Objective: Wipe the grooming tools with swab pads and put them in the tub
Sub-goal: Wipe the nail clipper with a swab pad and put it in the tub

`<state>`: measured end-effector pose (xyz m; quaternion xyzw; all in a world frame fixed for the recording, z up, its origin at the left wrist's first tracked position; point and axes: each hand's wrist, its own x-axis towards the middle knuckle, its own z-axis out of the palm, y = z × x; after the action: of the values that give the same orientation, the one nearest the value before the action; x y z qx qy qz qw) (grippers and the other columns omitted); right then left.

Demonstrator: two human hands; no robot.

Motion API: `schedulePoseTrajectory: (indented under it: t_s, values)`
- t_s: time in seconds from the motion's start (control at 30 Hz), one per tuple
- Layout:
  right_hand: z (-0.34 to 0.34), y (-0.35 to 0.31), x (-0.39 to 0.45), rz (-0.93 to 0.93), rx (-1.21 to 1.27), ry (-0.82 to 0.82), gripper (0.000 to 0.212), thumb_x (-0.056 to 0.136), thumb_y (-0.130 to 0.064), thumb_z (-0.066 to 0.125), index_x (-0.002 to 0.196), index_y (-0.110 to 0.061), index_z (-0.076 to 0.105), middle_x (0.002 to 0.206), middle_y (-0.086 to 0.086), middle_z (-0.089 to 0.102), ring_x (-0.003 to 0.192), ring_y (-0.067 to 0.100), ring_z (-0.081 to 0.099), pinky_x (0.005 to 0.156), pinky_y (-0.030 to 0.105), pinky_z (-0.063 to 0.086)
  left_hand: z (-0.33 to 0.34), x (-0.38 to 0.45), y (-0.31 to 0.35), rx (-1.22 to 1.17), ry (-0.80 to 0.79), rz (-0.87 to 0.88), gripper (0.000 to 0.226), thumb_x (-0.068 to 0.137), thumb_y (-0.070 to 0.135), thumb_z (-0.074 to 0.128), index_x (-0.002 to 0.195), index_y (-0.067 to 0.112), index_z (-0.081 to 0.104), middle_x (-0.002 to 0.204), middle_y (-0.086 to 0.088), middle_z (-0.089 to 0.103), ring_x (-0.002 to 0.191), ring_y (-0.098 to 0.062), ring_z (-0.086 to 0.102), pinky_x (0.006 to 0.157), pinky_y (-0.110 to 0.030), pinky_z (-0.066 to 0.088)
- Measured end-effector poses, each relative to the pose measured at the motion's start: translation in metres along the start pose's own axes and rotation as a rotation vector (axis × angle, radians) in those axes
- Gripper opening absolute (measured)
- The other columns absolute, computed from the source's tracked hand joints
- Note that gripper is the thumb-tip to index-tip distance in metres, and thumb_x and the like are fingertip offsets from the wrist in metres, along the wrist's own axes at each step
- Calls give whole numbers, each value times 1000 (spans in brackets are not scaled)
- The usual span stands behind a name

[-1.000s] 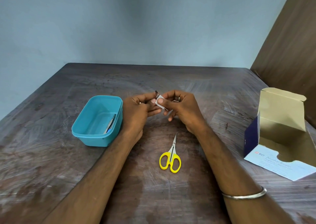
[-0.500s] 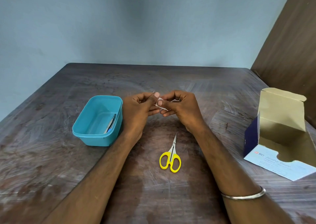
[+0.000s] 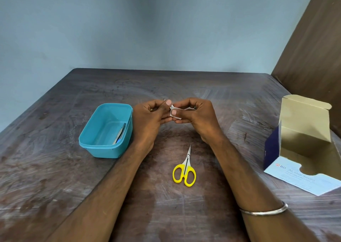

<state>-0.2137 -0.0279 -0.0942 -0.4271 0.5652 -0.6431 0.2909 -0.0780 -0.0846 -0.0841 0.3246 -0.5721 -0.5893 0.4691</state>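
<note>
Your hands meet above the middle of the worktop (image 3: 184,86), the wiping step in progress. Your left hand (image 3: 149,116) pinches a small metal grooming tool (image 3: 164,99), most of it hidden behind the fingers, so what kind of tool it is cannot be told. Your right hand (image 3: 195,115) pinches a pale swab pad (image 3: 173,111) folded against that tool, thumb and forefinger closed on it.

By the look of it, this is the second of three tools. One slim metal file (image 3: 120,133) already lies in the blue tub (image 3: 103,149), against its right wall. The yellow-handled scissors (image 3: 185,171) lie untouched on the worktop, just near of your hands, blades pointing away from you.

The next move likely calls for a short carry left. The tub stands just beside your left wrist, its rim lower than your hands, so you would need only to lift clear of the near wall and release over the open floor of the tub. Keep the pad back in your right hand, or take a fresh one, for the scissors.

Room is generous. The open box of alcohol swabs (image 3: 302,145) sits well apart at the right edge, flap raised, out of the path. The far half of the worktop gives free space, a wall closing it off beyond. A bangle (image 3: 263,211) rides your right forearm, clear of everything.
</note>
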Motion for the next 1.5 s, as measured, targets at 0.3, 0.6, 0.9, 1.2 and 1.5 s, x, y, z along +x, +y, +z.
schedulePoseTrajectory:
  t_s: [0.3, 0.6, 0.9, 1.2, 1.5]
  values:
    - [0, -1, 0, 10, 3, -6, 17, 85, 5, 72, 102, 5, 74, 87, 13, 75, 76, 24, 76, 68, 31, 62, -1, 2, -2, -19, 5, -11, 6, 89, 19, 71, 85, 15, 74, 79, -5, 77, 76, -21, 76, 68, -27, 61]
    - [2, -2, -2, -7, 1, 62, 11, 81, -1, 79, 91, -1, 74, 76, 8, 74, 68, 26, 74, 64, 36, 63, 2, 0, -1, -39, -19, -7, 9, 90, 16, 70, 82, 14, 74, 75, -4, 76, 71, -21, 75, 67, -27, 61]
    - [5, -2, 0, 15, 37, 53, 15, 85, 5, 72, 93, -7, 74, 81, 5, 75, 72, 22, 76, 67, 31, 63, 0, 5, -11, 13, 22, 27, 13, 92, 9, 66, 103, 6, 72, 91, -8, 77, 84, -21, 75, 74, -31, 61]
    - [5, -7, -4, 157, 147, 38, 15, 85, -11, 77, 96, -2, 73, 80, 13, 76, 65, 23, 73, 58, 31, 61, 0, 6, -11, 124, 5, 118, 15, 92, 7, 63, 96, 15, 75, 92, 2, 76, 89, -12, 71, 76, -27, 60]
    - [4, -10, -2, 295, 401, -35, 14, 78, -2, 73, 92, 0, 70, 84, 15, 76, 73, 24, 75, 66, 30, 63, -4, 8, -8, 12, -34, 55, 13, 94, 7, 61, 99, 12, 73, 99, -3, 77, 99, -22, 71, 89, -48, 57]
